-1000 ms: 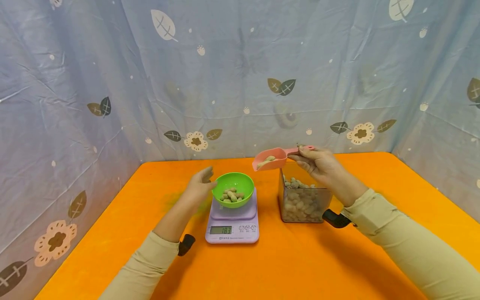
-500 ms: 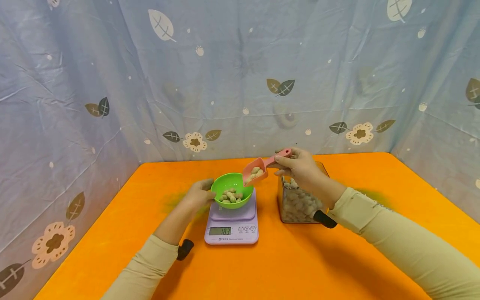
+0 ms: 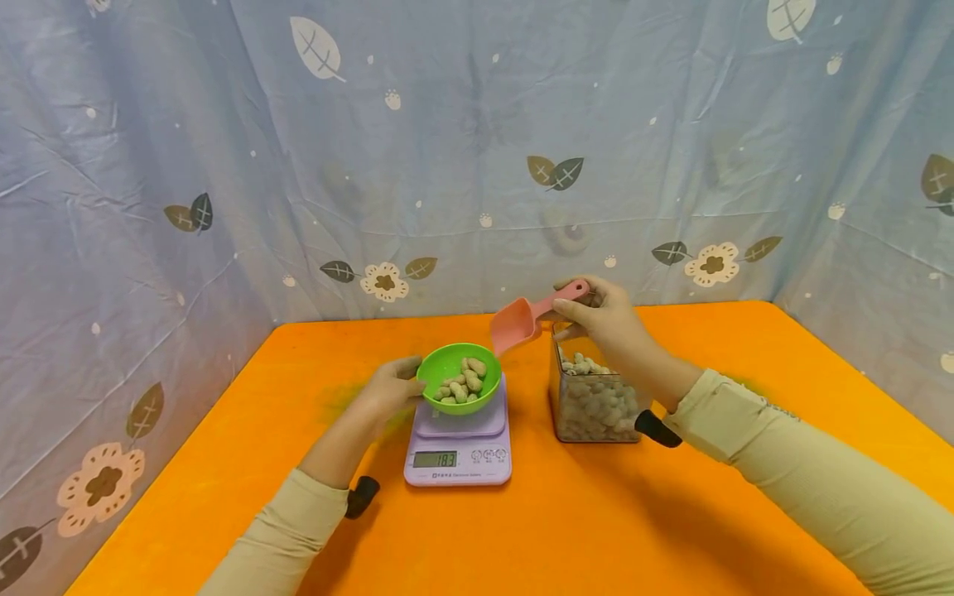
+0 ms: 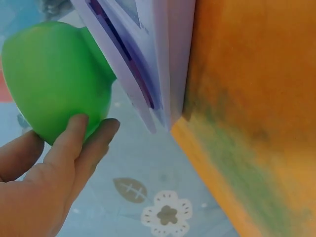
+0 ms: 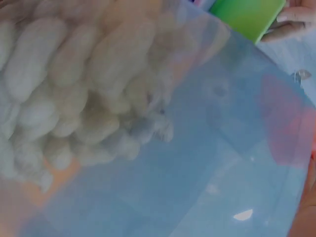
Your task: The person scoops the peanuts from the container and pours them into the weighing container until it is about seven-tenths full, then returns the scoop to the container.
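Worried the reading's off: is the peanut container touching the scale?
Apart: the head view shows a strip of orange table between the container and the scale.

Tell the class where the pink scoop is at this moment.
In the head view, the pink scoop is just right of centre, held in the right hand, its mouth tipped toward the right side of the green bowl.

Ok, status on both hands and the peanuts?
Left hand touching bowl. Right hand holding empty-looking scoop. Peanuts in bowl. Nothing visibly between scoop and bowl.
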`<move>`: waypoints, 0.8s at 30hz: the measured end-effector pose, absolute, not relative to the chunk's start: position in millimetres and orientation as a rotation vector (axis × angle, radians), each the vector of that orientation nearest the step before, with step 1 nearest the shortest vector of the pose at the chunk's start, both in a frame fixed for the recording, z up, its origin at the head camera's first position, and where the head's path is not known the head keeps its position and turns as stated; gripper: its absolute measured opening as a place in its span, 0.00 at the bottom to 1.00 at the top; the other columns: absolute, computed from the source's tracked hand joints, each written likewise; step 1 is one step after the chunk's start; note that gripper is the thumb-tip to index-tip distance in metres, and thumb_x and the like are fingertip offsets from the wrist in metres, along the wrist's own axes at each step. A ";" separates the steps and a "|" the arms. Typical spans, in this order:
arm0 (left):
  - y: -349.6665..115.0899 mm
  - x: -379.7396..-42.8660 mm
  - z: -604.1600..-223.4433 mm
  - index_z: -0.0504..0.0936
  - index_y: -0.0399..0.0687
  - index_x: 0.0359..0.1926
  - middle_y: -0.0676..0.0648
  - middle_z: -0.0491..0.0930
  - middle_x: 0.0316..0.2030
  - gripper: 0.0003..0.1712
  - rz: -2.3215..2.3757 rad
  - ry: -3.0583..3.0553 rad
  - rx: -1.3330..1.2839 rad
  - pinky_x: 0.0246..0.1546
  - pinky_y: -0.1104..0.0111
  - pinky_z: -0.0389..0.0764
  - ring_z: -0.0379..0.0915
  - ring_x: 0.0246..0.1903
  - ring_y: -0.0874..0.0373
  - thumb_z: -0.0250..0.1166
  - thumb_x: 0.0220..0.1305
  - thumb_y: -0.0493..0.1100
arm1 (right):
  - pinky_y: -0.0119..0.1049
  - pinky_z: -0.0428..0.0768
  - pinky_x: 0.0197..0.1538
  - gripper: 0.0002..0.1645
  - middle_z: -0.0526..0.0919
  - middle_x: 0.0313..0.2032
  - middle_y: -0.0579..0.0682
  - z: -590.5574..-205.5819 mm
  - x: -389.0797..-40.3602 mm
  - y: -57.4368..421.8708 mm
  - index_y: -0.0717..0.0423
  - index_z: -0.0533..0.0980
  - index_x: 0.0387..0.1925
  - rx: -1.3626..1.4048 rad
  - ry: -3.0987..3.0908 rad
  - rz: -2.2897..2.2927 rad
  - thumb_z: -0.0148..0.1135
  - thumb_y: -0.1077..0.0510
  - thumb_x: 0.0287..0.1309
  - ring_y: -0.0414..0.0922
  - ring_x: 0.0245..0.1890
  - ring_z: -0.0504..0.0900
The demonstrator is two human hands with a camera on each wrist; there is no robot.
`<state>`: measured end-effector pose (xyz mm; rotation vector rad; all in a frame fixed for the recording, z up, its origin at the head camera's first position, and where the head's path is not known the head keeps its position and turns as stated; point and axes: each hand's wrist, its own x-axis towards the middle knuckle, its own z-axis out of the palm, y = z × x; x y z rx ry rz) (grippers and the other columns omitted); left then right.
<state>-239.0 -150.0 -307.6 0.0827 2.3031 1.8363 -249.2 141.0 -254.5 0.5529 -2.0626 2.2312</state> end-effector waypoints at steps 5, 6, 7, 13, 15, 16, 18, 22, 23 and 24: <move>-154.9 -236.6 -303.5 0.48 0.22 0.71 0.26 0.50 0.70 0.32 1.800 2.370 0.103 0.66 0.50 0.63 0.54 0.67 0.34 0.46 0.70 0.26 | 0.32 0.85 0.33 0.05 0.86 0.33 0.51 -246.8 -245.8 160.6 0.65 0.71 0.43 0.549 -1.785 2.540 0.52 0.70 0.67 0.43 0.35 0.87; -155.9 -235.9 -301.9 0.48 0.23 0.71 0.27 0.51 0.70 0.32 1.785 2.395 0.104 0.66 0.50 0.62 0.53 0.68 0.35 0.46 0.69 0.27 | 0.32 0.85 0.33 0.04 0.86 0.33 0.53 -245.0 -244.5 165.6 0.64 0.72 0.42 0.547 -1.736 2.591 0.53 0.70 0.66 0.44 0.35 0.87; -156.9 -235.2 -300.1 0.49 0.24 0.71 0.28 0.51 0.71 0.32 1.768 2.421 0.105 0.67 0.50 0.62 0.52 0.68 0.36 0.46 0.69 0.28 | 0.32 0.85 0.32 0.03 0.87 0.33 0.54 -243.3 -242.9 171.0 0.64 0.72 0.41 0.547 -1.703 2.626 0.54 0.70 0.66 0.44 0.34 0.87; -159.8 -230.4 -289.4 0.49 0.25 0.72 0.29 0.53 0.71 0.32 1.731 2.500 0.113 0.68 0.50 0.59 0.49 0.70 0.37 0.47 0.71 0.30 | 0.32 0.85 0.33 0.06 0.87 0.35 0.58 -235.1 -236.0 203.5 0.65 0.73 0.42 0.548 -1.625 2.709 0.57 0.68 0.64 0.46 0.36 0.87; -159.6 -229.0 -286.9 0.48 0.26 0.72 0.30 0.52 0.71 0.32 1.739 2.503 0.114 0.69 0.50 0.59 0.49 0.70 0.37 0.47 0.72 0.31 | 0.32 0.85 0.34 0.05 0.87 0.36 0.59 -233.8 -234.8 212.6 0.65 0.74 0.42 0.548 -1.617 2.719 0.57 0.68 0.64 0.46 0.36 0.87; -159.1 -228.3 -285.7 0.48 0.26 0.72 0.30 0.52 0.71 0.32 1.752 2.500 0.117 0.69 0.50 0.58 0.49 0.70 0.37 0.46 0.72 0.31 | 0.32 0.85 0.34 0.05 0.87 0.36 0.59 -233.4 -234.3 216.8 0.65 0.74 0.41 0.548 -1.615 2.721 0.57 0.68 0.64 0.47 0.36 0.87; -157.7 -227.6 -283.7 0.48 0.27 0.73 0.30 0.52 0.71 0.32 1.787 2.495 0.123 0.69 0.51 0.59 0.51 0.69 0.37 0.46 0.72 0.31 | 0.33 0.85 0.34 0.04 0.87 0.35 0.59 -232.9 -233.6 224.6 0.65 0.75 0.40 0.550 -1.619 2.712 0.56 0.69 0.65 0.47 0.36 0.87; -151.2 -225.9 -280.5 0.49 0.28 0.73 0.31 0.53 0.71 0.32 1.869 2.492 0.131 0.68 0.53 0.61 0.51 0.69 0.38 0.46 0.72 0.30 | 0.34 0.85 0.33 0.05 0.86 0.34 0.60 -232.6 -232.5 238.7 0.66 0.76 0.38 0.535 -1.627 2.704 0.54 0.70 0.66 0.48 0.35 0.87; -149.0 -225.3 -279.8 0.49 0.28 0.73 0.31 0.53 0.71 0.32 1.886 2.486 0.130 0.68 0.53 0.61 0.52 0.69 0.38 0.46 0.72 0.30 | 0.34 0.85 0.32 0.05 0.86 0.34 0.60 -232.6 -232.2 241.7 0.66 0.77 0.37 0.521 -1.632 2.699 0.54 0.70 0.66 0.48 0.35 0.87; -146.4 -224.4 -279.1 0.50 0.27 0.72 0.31 0.54 0.71 0.31 1.902 2.479 0.131 0.68 0.53 0.62 0.52 0.69 0.39 0.47 0.72 0.30 | 0.34 0.85 0.32 0.05 0.86 0.34 0.60 -232.6 -231.5 244.6 0.66 0.77 0.37 0.503 -1.645 2.689 0.54 0.70 0.66 0.48 0.35 0.87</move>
